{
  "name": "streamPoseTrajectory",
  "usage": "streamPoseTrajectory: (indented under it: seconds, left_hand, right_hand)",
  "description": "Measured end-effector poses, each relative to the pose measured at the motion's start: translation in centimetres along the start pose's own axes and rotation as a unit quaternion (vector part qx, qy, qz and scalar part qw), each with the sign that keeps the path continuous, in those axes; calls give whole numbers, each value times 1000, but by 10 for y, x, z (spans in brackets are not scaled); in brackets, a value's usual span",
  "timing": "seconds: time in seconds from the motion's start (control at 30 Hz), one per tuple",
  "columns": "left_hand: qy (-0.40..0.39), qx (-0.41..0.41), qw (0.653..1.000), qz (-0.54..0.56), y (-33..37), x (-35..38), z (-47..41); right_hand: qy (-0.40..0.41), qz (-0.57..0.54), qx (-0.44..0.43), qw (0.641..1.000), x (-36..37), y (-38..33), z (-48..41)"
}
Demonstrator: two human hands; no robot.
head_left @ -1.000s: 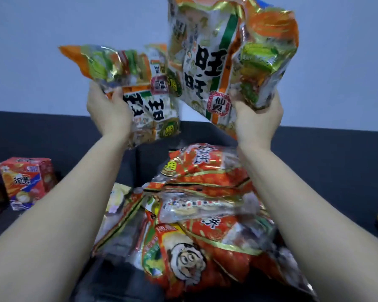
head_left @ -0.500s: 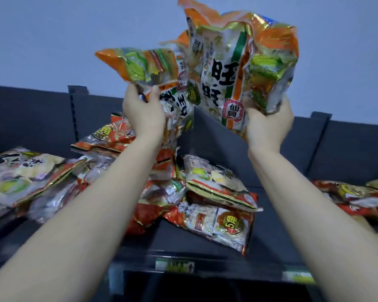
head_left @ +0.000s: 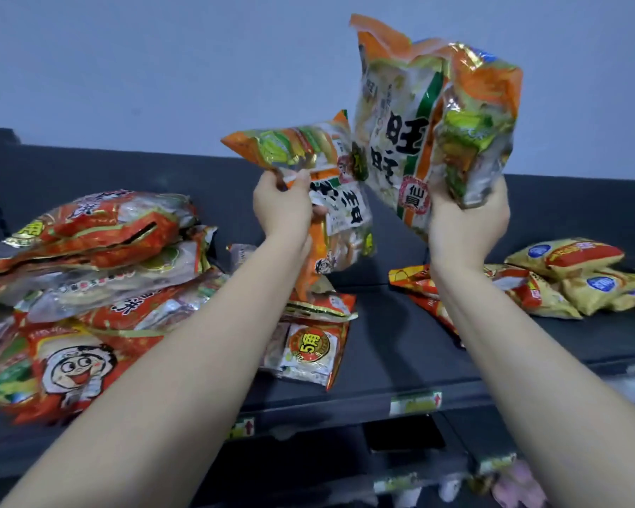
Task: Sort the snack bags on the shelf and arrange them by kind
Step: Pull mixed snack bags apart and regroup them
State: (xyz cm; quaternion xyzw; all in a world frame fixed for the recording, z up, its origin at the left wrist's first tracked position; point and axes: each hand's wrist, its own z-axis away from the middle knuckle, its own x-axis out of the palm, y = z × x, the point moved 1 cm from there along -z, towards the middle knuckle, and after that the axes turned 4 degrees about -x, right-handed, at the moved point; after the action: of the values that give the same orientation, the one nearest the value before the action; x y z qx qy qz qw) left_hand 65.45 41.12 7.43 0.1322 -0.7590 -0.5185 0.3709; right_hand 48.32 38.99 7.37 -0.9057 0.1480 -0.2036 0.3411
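Two snack bags of the same print, white with black characters, a green and orange stripe and orange ends, are held up in front of the pale wall (head_left: pixel 162 67), above the shelf. The left hand (head_left: pixel 283 210), at centre frame, pinches the smaller bag (head_left: pixel 305 152) near one end with curled fingers, so it hangs tilted, its lower part dropping past the wrist. The right hand (head_left: pixel 468 221), right of centre, grips the bigger bag (head_left: pixel 415 141) from below, fingers wrapped round its bottom. It stands nearly upright, and I cannot tell whether it is one bag or two pressed together. The two bags overlap at their near edges. On the dark shelf (head_left: pixel 400 346) a heap of red bags (head_left: pixel 96 258) fills the lower left, partly hidden by the left forearm. A white bag (head_left: pixel 308 350) with a round red badge lies just beside the heap at centre. Yellow bags (head_left: pixel 572 276) lie at the right, past the right forearm. Small labels (head_left: pixel 415 403) sit on the shelf's front edge.
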Motion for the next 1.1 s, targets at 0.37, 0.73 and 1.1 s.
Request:
streamPoseTrajectory:
  seconds: [0.37,0.73,1.1]
  left_hand:
    - [-47,-249,966,-44,-115,67,-1]
    - [-185,-163,879,-407,-164,59,27]
    - [-172,4,733,-658,-175,49,37]
  right_hand:
    - [-78,15,153,985,-53,88,-44]
    - [-260,125,327,900,-60,192,-33]
    - [-473,103,470,738,-65,176,-20]
